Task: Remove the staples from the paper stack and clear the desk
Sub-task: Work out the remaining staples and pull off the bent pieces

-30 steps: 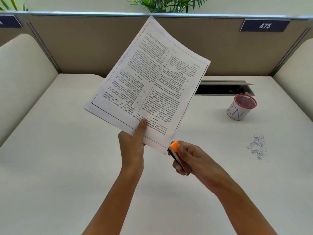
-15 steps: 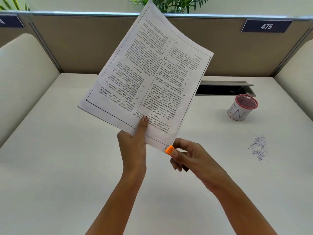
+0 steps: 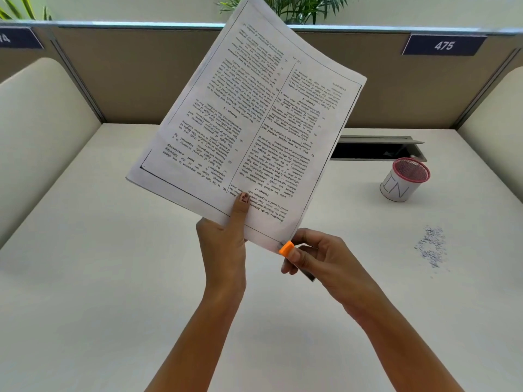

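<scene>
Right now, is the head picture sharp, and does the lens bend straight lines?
Head view: soft, even light, no glare on the paper stack; its small print is slightly blurred; the desk shows only faint shadows; the wide lens makes the partition posts lean outward.

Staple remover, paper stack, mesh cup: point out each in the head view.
Staple remover [image 3: 286, 248], head view, on its orange tip.
Paper stack [image 3: 254, 123], head view, middle of the printed top page.
Mesh cup [image 3: 396, 191], head view, white wall below the red rim.
</scene>
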Demonstrator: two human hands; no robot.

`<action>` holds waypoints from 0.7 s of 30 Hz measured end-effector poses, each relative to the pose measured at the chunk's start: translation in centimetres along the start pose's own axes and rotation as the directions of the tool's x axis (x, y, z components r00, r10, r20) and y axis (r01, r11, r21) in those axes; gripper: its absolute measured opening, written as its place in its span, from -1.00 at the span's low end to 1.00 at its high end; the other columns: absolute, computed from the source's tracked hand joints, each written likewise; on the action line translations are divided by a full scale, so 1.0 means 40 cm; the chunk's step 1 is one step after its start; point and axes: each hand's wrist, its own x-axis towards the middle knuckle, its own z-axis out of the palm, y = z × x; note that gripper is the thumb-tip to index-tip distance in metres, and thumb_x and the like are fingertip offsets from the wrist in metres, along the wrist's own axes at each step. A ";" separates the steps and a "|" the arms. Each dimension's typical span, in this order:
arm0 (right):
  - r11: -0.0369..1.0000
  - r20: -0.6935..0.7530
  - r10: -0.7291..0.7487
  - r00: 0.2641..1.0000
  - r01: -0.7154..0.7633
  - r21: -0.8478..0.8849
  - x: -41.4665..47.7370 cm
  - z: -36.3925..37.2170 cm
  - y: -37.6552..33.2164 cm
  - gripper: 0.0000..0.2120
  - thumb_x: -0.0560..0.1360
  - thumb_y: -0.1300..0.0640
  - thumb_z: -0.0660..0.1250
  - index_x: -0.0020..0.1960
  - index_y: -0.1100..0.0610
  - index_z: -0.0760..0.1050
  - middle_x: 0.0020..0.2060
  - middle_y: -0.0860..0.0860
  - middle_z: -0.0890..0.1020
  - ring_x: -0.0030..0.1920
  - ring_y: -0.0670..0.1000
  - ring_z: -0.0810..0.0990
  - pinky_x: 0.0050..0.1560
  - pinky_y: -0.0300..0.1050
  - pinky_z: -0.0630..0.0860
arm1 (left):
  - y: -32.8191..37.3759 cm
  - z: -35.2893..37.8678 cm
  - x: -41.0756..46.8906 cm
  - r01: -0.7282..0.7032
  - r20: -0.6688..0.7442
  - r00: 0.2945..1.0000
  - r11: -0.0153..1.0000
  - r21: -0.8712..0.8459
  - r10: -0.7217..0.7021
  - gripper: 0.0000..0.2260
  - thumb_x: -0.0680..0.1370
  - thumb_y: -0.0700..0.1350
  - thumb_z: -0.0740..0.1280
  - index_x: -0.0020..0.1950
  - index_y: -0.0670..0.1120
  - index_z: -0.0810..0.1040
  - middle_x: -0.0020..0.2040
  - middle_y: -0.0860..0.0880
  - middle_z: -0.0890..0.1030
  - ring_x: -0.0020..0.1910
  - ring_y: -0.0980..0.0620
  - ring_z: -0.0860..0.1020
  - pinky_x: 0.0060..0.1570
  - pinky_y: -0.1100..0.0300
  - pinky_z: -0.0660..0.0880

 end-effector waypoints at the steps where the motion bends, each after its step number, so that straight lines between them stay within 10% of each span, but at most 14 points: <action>1: 1.000 -0.005 -0.006 1.000 0.006 -0.002 0.000 0.000 0.000 -0.91 0.48 0.20 0.35 -0.04 0.20 0.55 -0.31 0.14 0.63 -0.35 -0.13 0.56 -0.36 -0.45 0.38 | 0.000 0.000 0.000 0.000 0.001 1.000 1.000 -0.004 0.000 -0.78 0.51 -0.17 0.38 0.06 0.12 0.50 -0.01 0.19 0.64 -0.06 0.19 0.65 -0.13 0.24 0.61; 21: 0.999 -0.105 -0.048 0.993 0.046 -0.017 -0.001 0.002 0.002 -0.88 0.45 0.27 0.39 -0.03 0.30 0.57 -0.31 0.18 0.65 -0.36 -0.13 0.54 -0.35 -0.43 0.38 | 0.006 0.006 -0.009 -0.021 -0.002 1.000 1.000 -0.021 0.021 -0.77 0.50 -0.16 0.39 0.07 0.12 0.49 -0.03 0.20 0.65 -0.08 0.20 0.66 -0.18 0.28 0.59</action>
